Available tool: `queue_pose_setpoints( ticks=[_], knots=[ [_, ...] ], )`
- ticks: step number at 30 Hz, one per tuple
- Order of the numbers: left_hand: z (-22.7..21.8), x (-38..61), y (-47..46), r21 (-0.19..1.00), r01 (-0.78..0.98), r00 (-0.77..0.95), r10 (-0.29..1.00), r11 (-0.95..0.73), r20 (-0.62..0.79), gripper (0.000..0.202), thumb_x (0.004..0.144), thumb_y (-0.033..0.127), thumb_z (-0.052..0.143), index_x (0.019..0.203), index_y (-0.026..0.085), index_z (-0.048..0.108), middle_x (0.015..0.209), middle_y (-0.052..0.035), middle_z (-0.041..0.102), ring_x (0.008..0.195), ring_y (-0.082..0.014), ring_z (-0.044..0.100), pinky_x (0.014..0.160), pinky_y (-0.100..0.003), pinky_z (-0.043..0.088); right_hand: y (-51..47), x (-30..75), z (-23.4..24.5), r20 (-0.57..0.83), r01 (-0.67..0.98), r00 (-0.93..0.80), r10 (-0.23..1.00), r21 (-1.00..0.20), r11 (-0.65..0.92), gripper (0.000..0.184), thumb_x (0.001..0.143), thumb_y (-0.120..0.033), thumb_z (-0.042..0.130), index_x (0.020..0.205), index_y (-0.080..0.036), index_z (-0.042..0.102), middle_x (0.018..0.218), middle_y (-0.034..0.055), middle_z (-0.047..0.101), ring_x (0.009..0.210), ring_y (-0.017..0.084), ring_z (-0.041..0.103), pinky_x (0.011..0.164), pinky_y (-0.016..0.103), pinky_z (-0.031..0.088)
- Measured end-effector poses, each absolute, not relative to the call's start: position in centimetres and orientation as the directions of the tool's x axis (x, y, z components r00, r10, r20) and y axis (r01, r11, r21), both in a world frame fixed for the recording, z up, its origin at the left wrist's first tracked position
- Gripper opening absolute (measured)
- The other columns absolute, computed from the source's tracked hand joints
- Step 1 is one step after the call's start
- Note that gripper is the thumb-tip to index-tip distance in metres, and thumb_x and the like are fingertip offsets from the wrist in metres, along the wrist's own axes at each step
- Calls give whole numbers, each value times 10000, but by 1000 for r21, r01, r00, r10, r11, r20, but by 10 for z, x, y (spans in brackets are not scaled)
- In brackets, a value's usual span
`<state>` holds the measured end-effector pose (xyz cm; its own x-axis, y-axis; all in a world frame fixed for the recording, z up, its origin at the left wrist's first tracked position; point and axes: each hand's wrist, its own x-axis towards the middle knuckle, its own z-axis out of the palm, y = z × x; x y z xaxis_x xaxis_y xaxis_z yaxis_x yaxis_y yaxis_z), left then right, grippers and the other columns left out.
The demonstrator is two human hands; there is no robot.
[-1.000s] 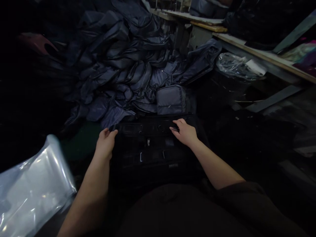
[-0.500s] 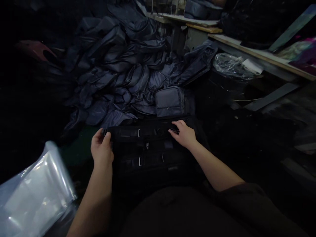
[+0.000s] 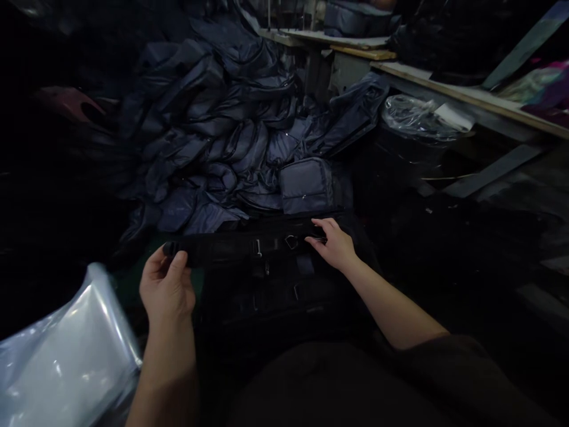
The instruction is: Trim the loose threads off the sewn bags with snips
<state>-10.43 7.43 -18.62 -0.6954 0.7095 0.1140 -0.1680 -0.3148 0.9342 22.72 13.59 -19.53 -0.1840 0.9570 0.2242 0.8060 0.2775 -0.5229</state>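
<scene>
A dark black bag (image 3: 275, 314) lies in front of me, its outline hard to make out in the dim light. A black strap (image 3: 226, 248) runs across its far part, with a metal slider and a metal ring on it. My left hand (image 3: 169, 290) pinches the strap's left end, where a black buckle (image 3: 171, 249) shows between thumb and fingers beyond the bag's left side. Further right, my right hand (image 3: 334, 242) is closed round the strap near the ring, thumb and forefinger curled. Small metal fittings and a zip pull (image 3: 267, 268) show on the bag.
Behind the bag is a big heap of dark grey fabric bags (image 3: 213, 124), a square grey one (image 3: 306, 184) nearest. Clear plastic bags (image 3: 66, 350) lie at lower left. A wooden-edged table (image 3: 462, 95) stands at right, with crumpled clear plastic (image 3: 409, 115) beneath its edge.
My left hand has moved left and slightly down with the buckle end, drawing the strap out past the bag's side. My right hand stays almost in place.
</scene>
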Motion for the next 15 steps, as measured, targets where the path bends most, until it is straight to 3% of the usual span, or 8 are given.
queue_pose_setpoints(
  ticks=[5, 15],
  knots=[
    [-184, -104, 74, 932, -183, -698, 708, -314, 102, 358, 610, 156, 776, 945, 215, 663, 872, 22, 643, 836, -113, 613, 799, -270, 529, 137, 227, -197, 238, 805, -179, 955, -522, 281, 476, 822, -461, 577, 1246, -266, 482, 1178, 39, 555, 831, 182, 635, 699, 310, 519],
    [-194, -108, 77, 946, -219, -722, 692, -237, 7, 320, 635, 213, 757, 939, 222, 657, 947, 1, 642, 899, -132, 611, 861, -315, 496, 136, 226, -198, 272, 800, -176, 946, -521, 298, 453, 821, -439, 585, 1230, -270, 490, 1190, 26, 557, 933, 191, 624, 753, 308, 524]
  ],
)
